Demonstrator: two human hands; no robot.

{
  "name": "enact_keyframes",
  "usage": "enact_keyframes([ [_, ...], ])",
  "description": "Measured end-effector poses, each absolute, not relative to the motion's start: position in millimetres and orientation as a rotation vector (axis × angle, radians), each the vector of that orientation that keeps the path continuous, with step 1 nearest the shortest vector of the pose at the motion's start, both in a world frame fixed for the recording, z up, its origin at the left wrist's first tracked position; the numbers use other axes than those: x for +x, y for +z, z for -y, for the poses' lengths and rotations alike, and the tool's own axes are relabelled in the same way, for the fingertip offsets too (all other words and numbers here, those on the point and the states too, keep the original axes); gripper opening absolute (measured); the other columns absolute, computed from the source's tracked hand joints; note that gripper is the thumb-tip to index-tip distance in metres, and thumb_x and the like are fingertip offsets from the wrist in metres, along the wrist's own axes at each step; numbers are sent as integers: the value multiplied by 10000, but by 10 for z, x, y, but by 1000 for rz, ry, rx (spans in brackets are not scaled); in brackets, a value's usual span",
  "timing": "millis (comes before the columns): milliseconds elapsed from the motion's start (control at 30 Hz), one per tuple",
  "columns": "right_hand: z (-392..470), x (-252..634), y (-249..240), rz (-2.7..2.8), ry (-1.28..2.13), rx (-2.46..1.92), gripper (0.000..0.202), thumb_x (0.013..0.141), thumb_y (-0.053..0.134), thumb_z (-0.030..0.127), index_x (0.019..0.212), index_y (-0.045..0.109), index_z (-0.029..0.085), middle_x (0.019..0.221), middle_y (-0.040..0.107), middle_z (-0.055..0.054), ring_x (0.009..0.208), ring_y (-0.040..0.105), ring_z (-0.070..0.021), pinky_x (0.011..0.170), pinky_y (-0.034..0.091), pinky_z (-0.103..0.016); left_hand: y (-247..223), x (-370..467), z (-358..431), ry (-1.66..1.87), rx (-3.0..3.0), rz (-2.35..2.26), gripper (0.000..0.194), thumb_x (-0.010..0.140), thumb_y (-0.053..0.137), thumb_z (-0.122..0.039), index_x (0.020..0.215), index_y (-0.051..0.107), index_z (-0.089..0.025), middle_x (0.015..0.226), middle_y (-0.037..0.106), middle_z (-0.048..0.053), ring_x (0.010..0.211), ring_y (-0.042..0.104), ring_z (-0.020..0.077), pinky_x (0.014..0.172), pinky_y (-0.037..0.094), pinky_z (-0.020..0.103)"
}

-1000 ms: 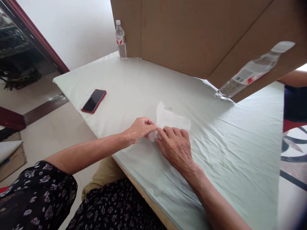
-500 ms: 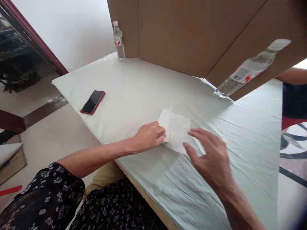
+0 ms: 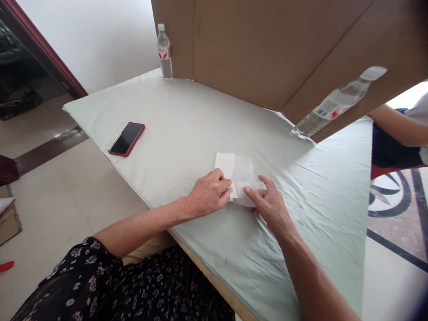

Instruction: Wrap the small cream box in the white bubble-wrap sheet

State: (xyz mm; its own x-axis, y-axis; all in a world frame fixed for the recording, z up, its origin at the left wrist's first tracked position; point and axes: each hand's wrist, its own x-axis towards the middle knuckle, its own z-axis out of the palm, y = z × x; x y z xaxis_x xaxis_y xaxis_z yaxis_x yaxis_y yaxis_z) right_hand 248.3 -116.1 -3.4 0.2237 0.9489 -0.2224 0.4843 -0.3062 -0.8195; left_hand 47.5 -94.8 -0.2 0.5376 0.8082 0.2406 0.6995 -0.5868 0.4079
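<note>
Tablecloth [image 3: 180, 120] beneath, right hand [image 3: 272, 207] now grips paper [image 3: 243, 168]

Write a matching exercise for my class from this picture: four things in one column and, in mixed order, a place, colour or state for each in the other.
Column one
1. phone
2. white paper
3. cardboard
4. cloth

Column two
A. brown, standing on edge
B. pale green, creased
C. dark screen, red edge
D. touching the left hand and right hand

Pairs: 1-C, 2-D, 3-A, 4-B
</note>
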Motion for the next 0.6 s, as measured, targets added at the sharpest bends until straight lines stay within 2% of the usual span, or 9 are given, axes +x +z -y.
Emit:
enact_keyframes([
  [133, 1150, 2417, -117, 1288, 837, -1738, 879, 729, 744, 528, 1447, 431, 126, 876, 744, -105, 674, 659, -230, 641, 540, -376, -17, 453, 905, 626, 2579, -1263, 198, 935, 501, -247, 950, 684, -173, 980, 565, 79, 849, 542, 172, 758, 470, 277],
  [200, 1193, 2392, -129, 1315, 759, -1696, 804, 745, 741, 499, 1419, 465, 158, 820, 729, -64, 646, 623, -202, 661, 534, -373, -2, 459, 896, 591, 2588, -1280, 208, 940, 507, -266, 957, 694, -177, 970, 567, 79, 863, 546, 180, 766, 470, 283],
  [300, 1255, 2339, -82, 1344, 710, -1690, 726, 772, 727, 479, 1395, 494, 188, 696, 654, 16, 551, 527, -143, 587, 506, -325, 51, 491, 893, 474, 2562, -1308, 212, 940, 523, -294, 983, 703, -192, 947, 582, 76, 864, 563, 189, 745, 469, 283],
  [367, 1263, 2289, -30, 1307, 772, -1662, 719, 777, 721, 482, 1393, 491, 191, 681, 619, 33, 529, 500, -126, 509, 481, -286, 86, 513, 886, 396, 2503, -1317, 216, 941, 521, -302, 1000, 701, -198, 928, 596, 69, 852, 581, 188, 722, 471, 276],
  [500, 1202, 2169, 51, 1222, 932, -1608, 754, 762, 726, 508, 1392, 485, 171, 703, 615, 24, 530, 531, -130, 406, 448, -242, 114, 530, 855, 342, 2382, -1302, 214, 914, 543, -289, 1040, 690, -197, 929, 624, 60, 820, 615, 180, 720, 487, 274],
  [600, 1157, 2099, 82, 1288, 949, -1601, 794, 772, 710, 534, 1418, 463, 143, 751, 660, -8, 548, 572, -141, 417, 458, -244, 104, 525, 832, 353, 2336, -1271, 215, 907, 528, -273, 1020, 688, -183, 937, 640, 68, 821, 630, 185, 741, 498, 289],
])
